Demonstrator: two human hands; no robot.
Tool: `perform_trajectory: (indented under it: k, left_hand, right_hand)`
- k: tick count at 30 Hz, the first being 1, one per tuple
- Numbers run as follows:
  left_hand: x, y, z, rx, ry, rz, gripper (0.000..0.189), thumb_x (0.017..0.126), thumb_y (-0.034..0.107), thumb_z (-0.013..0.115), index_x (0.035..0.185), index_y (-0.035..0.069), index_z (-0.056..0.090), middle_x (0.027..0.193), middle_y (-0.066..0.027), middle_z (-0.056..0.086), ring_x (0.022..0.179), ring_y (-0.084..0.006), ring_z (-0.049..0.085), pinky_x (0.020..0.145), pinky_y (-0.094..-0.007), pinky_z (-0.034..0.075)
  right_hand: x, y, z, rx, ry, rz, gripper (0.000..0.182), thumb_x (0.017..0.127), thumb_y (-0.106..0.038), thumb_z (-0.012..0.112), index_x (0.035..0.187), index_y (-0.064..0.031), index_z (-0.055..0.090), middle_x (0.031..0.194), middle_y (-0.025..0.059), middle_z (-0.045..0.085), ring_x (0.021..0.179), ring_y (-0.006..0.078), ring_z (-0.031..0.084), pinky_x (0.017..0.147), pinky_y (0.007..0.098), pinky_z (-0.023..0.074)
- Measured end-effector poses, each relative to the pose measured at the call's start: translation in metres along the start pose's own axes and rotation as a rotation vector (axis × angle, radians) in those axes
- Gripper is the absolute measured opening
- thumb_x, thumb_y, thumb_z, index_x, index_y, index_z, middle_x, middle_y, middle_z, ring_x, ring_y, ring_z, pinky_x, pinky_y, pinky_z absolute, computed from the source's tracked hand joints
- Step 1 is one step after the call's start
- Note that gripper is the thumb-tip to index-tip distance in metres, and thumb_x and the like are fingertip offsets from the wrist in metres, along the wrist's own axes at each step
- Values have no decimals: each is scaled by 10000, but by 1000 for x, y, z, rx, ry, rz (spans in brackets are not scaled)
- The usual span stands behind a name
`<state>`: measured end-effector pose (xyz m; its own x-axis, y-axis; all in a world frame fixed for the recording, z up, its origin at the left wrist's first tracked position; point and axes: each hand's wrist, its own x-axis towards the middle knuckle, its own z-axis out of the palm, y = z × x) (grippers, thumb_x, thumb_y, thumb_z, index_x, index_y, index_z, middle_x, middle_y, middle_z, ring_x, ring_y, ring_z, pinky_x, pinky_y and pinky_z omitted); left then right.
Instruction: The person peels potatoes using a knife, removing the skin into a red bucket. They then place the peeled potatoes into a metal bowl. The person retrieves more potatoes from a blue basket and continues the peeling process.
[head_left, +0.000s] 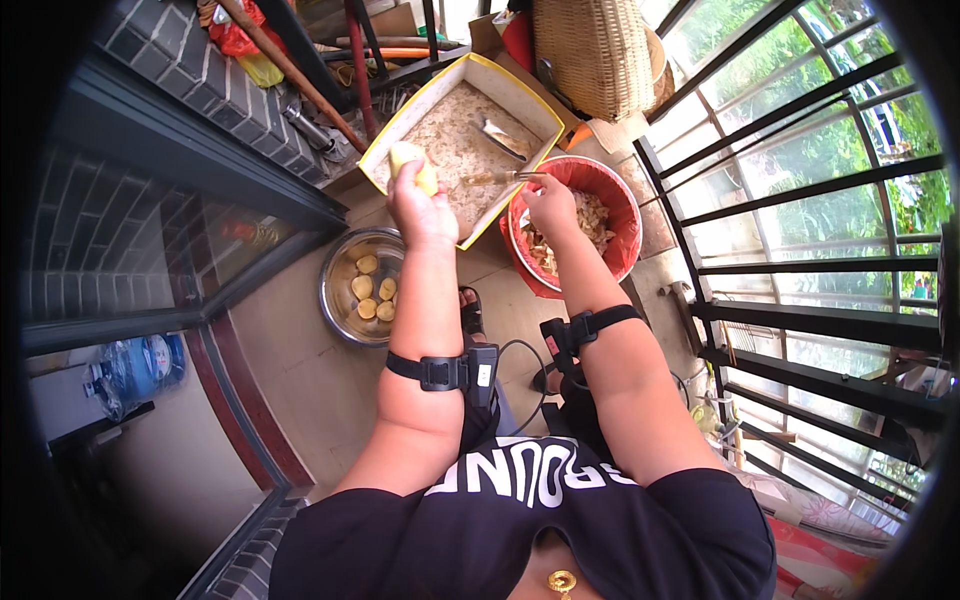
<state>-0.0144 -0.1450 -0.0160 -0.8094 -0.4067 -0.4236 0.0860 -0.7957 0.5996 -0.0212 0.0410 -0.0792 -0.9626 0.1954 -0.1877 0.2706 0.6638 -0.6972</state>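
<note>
My left hand (424, 206) grips a pale yellow peeled potato (409, 166) over the near left side of a shallow yellow-rimmed box (459, 112). In my right hand (553, 204) is a slim tool (499, 178) with a metal part; its exact kind is unclear. That hand is above the edge of a bin lined with a red plastic bag (621, 196), which holds a heap of peelings (594, 217). Below and left of my left hand, a stainless steel basin (328, 300) contains several peeled potatoes (362, 287), partly hidden by my left forearm.
Dirt covers the box's bottom, where a pale dark-edged piece (506, 140) lies. A wicker basket (592, 60) stands behind the bin. Black window bars (810, 266) run along the right. A dark door frame (270, 247) and a wooden pole (296, 71) are at left.
</note>
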Motion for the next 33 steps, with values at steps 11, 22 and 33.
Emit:
perform_trajectory:
  k: [11, 22, 33]
  left_hand:
    - [-18, -13, 15, 77, -1, -127, 261, 765, 105, 609, 1016, 53, 559, 854, -64, 606, 661, -125, 510, 559, -251, 374]
    - [-33, -23, 17, 151, -78, -112, 278, 713, 115, 662, 953, 103, 522, 843, -16, 571, 722, -117, 521, 588, -266, 381]
    - [-21, -7, 12, 152, -18, -95, 254, 729, 113, 650, 960, 90, 547, 815, -31, 583, 690, -117, 520, 554, -258, 377]
  right_hand:
    - [19, 20, 15, 251, -64, 57, 560, 827, -135, 661, 1346, -54, 466, 1140, 174, 621, 963, 187, 603, 822, 288, 461]
    - [28, 12, 5, 475, -282, 90, 733, 817, -126, 672, 1449, -106, 301, 1373, 175, 453, 1224, 206, 446, 1003, 302, 344]
    - [54, 35, 17, 17, 100, -108, 474, 827, -124, 627, 1277, -15, 526, 1056, 141, 658, 953, 191, 618, 858, 307, 464]
